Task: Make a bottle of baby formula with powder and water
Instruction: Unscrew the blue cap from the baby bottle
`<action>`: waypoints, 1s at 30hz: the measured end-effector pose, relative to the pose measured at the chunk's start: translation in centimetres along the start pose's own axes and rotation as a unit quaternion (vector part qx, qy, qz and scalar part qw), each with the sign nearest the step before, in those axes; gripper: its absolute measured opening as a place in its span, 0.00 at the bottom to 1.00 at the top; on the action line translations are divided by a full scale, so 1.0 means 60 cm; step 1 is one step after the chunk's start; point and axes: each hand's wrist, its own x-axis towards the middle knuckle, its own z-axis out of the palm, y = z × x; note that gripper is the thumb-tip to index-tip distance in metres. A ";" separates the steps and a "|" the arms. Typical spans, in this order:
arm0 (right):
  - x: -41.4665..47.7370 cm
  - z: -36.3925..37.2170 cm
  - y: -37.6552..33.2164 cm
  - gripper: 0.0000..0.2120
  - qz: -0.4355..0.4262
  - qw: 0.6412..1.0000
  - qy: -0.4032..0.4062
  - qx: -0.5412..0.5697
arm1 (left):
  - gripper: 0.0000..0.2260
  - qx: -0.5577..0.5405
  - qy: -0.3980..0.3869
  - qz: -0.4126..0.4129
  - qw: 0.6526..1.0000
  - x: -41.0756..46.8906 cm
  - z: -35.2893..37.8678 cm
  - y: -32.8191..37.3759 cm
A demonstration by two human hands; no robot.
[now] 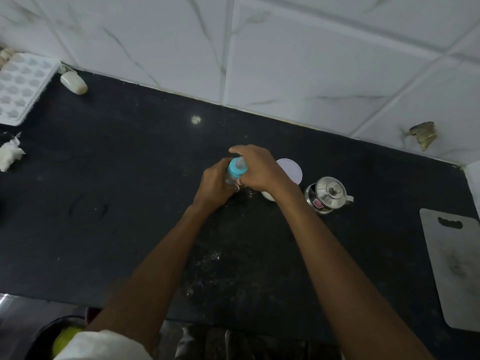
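Between both sets of fingers, upright on dark table point(130, 157): baby bottle point(233, 175), blue collar, teat on. Left hand point(215, 184) wrapped shut around body; right hand point(255, 168) curled closed over collar. Risks: cross-threaded collar, leakage; slipping grip, toppling. White-lidded tub point(292, 170), steel pot point(328, 194) just right of right fingers.

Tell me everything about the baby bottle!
The baby bottle is small, with a clear plastic-looking body, a blue ring at the neck and a pale teat on top. It stands about upright on the dark counter. The left hand wraps its body; the right hand touches the top. Its contents can't be made out.
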 end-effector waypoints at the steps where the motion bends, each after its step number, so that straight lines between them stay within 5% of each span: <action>1: 0.001 0.000 -0.005 0.31 0.013 0.999 0.011 -0.037 | 0.23 0.000 0.002 0.001 1.000 0.000 0.000 0.000; 9: 0.007 0.020 -0.034 0.16 0.031 0.981 0.070 -0.178 | 0.19 0.005 0.005 -0.015 1.000 0.003 0.005 -0.005; 20: 0.004 0.001 -0.011 0.22 -0.064 0.991 -0.039 -0.106 | 0.17 -0.011 0.008 -0.001 1.000 0.002 0.006 -0.008; 23: 0.005 -0.008 -0.012 0.30 -0.015 0.996 -0.001 -0.088 | 0.21 -0.016 0.006 0.001 1.000 0.000 0.002 -0.002; 30: 0.003 0.011 -0.032 0.21 0.033 0.984 0.058 -0.165 | 0.19 -0.005 0.012 0.001 1.000 0.002 0.006 -0.008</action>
